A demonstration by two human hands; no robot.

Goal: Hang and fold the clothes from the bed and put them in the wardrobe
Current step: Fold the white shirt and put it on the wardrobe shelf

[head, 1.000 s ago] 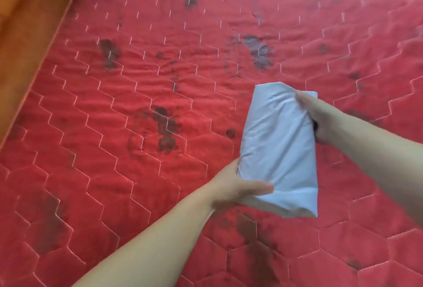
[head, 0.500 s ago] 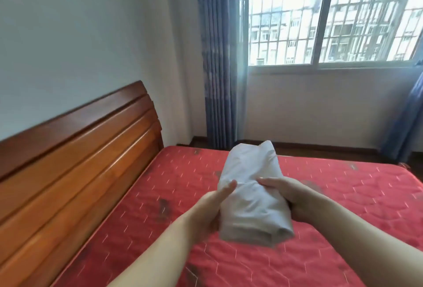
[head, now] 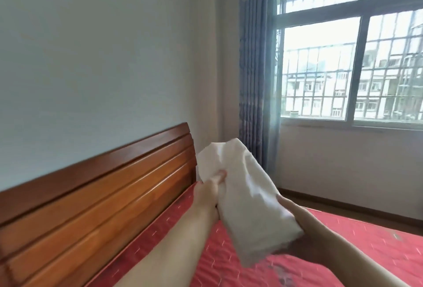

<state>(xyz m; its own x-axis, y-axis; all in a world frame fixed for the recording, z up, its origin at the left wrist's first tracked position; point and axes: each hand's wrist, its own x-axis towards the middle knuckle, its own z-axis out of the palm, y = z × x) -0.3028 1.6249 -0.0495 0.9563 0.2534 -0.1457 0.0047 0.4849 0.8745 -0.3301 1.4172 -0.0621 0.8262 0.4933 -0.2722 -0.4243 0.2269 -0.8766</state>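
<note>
A person's left hand (head: 211,187) and right hand (head: 295,212) hold a folded white garment (head: 245,197) in the air above the red bed (head: 343,241), fingers curled round its sides. The folding of this piece looks done. It has yet to reach the wardrobe (not in view), and whether other clothes wait on the bed cannot be told from here.

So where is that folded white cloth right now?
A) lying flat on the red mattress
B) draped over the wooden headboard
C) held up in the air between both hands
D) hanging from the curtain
C: the folded white cloth is lifted above the red mattress, with the left hand on its far side and the right hand gripping its near end.
</note>
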